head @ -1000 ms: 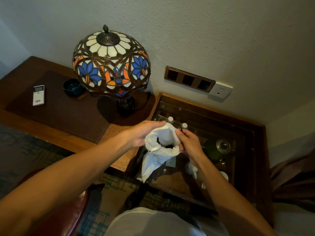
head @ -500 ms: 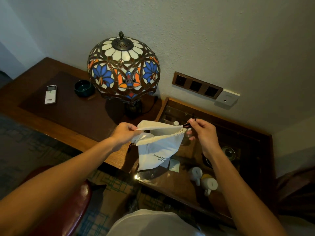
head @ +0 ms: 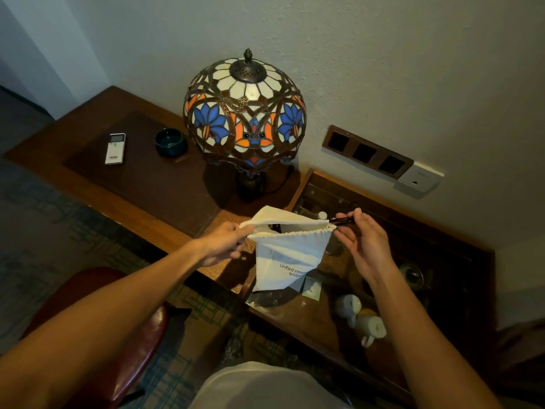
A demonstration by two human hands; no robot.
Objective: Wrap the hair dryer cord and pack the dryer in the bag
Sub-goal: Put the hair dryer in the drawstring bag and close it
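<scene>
the white bag (head: 290,255) was held taut: its rim pinched by the left hand (head: 224,246), its dark drawstring (head: 342,221) pinched by the right hand (head: 365,243), probably for closing.

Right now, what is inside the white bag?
The white bag hangs with its mouth nearly drawn shut between left hand and right hand. The cloth hides whatever it contains.
</scene>
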